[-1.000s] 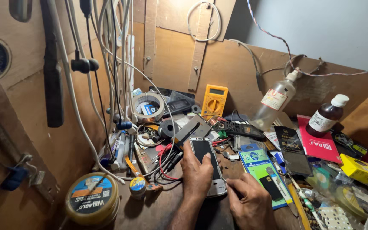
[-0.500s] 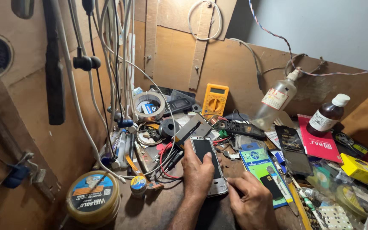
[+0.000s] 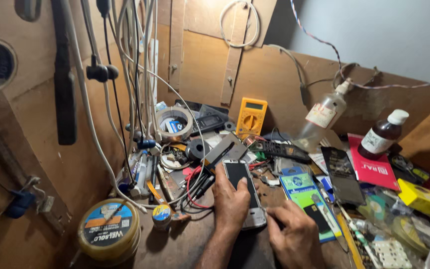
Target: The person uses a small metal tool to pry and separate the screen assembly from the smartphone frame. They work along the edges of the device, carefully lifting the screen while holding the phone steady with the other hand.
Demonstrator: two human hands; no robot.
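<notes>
phone (image 3: pixel 243 192) lies flat mid-bench, and everything reads off it. left hand (image 3: pixel 231 203) rests on the phone's left edge, right hand (image 3: pixel 294 235) just right of its near end. left of the phone, a tangle of cables (image 3: pixel 195 187), and further left toward the near edge, a round tin (image 3: pixel 108 235) with a small jar (image 3: pixel 161 217) between tin and phone. behind the phone sits a tape roll (image 3: pixel 175 123), and behind and slightly right, a multimeter (image 3: pixel 251 117) leaning at the back wall. right of the phone lies a flat packet (image 3: pixel 304 197), beyond it a booklet (image 3: pixel 374 169), with two bottles (image 3: pixel 324 117) (image 3: pixel 383 135) standing behind those.
</notes>
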